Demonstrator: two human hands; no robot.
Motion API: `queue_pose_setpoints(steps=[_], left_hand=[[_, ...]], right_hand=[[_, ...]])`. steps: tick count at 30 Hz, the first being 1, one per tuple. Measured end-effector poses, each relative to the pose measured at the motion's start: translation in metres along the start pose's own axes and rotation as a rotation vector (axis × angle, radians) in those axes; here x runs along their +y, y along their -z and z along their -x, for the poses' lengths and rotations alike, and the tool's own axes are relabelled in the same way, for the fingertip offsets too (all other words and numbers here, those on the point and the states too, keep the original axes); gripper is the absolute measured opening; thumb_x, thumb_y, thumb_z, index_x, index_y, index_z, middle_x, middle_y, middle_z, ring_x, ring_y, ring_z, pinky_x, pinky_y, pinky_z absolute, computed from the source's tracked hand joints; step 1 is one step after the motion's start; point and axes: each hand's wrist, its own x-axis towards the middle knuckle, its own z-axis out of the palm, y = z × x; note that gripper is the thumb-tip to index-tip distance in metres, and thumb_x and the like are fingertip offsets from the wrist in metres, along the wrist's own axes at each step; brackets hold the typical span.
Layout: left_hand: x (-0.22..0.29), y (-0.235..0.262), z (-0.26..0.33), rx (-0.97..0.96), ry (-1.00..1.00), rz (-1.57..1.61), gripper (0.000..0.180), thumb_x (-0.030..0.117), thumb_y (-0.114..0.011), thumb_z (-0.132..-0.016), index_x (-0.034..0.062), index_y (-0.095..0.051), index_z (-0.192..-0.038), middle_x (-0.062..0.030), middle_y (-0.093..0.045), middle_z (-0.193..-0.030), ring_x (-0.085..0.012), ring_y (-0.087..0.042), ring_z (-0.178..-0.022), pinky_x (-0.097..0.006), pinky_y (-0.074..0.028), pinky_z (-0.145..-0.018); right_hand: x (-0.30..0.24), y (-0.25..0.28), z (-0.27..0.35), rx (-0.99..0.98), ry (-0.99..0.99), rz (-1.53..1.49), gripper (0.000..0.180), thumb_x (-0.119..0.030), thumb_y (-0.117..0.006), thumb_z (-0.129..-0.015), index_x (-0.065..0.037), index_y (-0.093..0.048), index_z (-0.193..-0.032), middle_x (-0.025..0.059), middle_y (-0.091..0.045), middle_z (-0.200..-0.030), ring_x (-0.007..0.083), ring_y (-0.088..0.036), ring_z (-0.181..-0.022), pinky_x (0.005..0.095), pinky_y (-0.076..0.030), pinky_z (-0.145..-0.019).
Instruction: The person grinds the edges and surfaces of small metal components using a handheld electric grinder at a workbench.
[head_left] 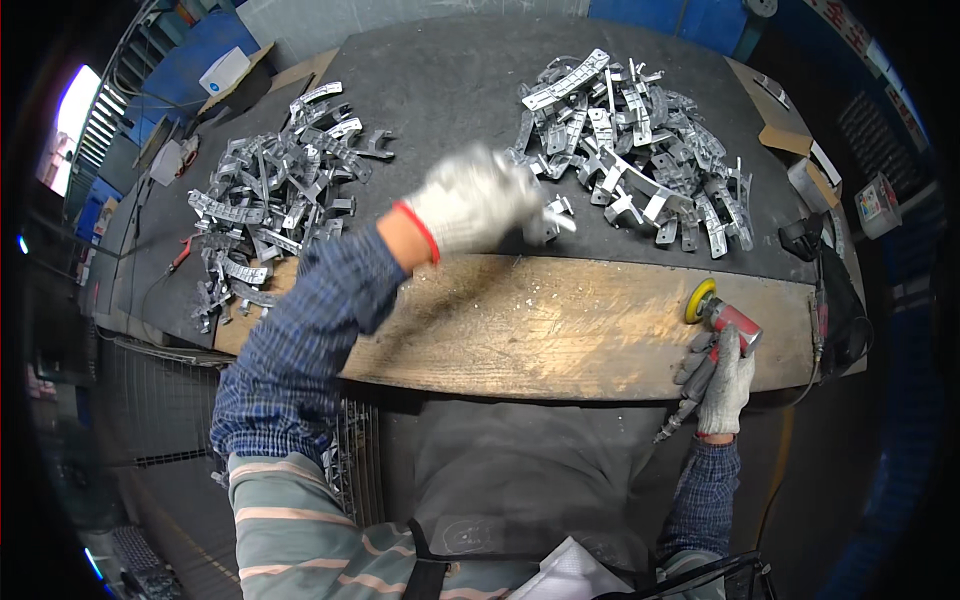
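Note:
My left hand (475, 203), in a white knit glove with a red cuff, is over the near left edge of the right-hand heap of silvery metal brackets (640, 130). Motion smears its fingers. A partly blurred metal bracket (550, 220) shows right beside the fingertips; whether they grip it I cannot make out. At the right end of the wooden board (500, 340), my gloved right hand (730, 385) is closed around a red handheld sander (738, 325). The sander's round yellow pad (700, 300) points up and left, with no bracket against it.
A second heap of brackets (270, 190) lies on the dark mat (430, 80) at left, some spilling onto the board's left end. A red-handled tool (181, 254) lies left of it. Cardboard boxes (785, 140) and a black bag-like item (845, 310) stand at right.

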Motion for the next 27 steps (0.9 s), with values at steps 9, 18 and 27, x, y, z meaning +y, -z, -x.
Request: queue_pose_setpoints(steps=[9,18,27], left_hand=[[-0.064,-0.086,0.014,0.421,0.434,0.420,0.043,0.027,-0.071,-0.105,0.0226,-0.071,-0.148,-0.0151,-0.074,-0.140,-0.0376,-0.074,-0.123,-0.048,-0.062,-0.102],[-0.017,-0.152,0.152,0.584,0.994,0.302,0.055,0.030,-0.078,-0.099,0.0100,-0.062,-0.147,-0.0259,-0.073,-0.126,-0.0428,-0.078,-0.099,-0.053,-0.064,-0.078],[-0.063,-0.190,0.192,0.799,1.101,0.340,0.054,0.039,-0.077,-0.101,0.0006,-0.068,-0.138,-0.0272,-0.077,-0.122,-0.0435,-0.076,-0.111,-0.052,-0.060,-0.094]], right_hand=[[0.025,0.007,-0.008,-0.040,0.006,0.023,0.041,-0.038,-0.064,-0.116,-0.003,-0.057,-0.136,0.0091,-0.072,-0.090,0.0176,-0.069,-0.058,0.0324,-0.058,-0.050],[0.024,0.016,-0.013,-0.049,-0.039,0.019,0.045,-0.046,-0.062,-0.116,-0.001,-0.060,-0.121,0.0091,-0.068,-0.085,0.0174,-0.067,-0.055,0.0304,-0.056,-0.046],[0.016,0.000,-0.003,-0.048,0.006,0.034,0.039,-0.041,-0.062,-0.117,-0.002,-0.060,-0.124,0.0087,-0.071,-0.084,0.0173,-0.069,-0.056,0.0301,-0.054,-0.045]])
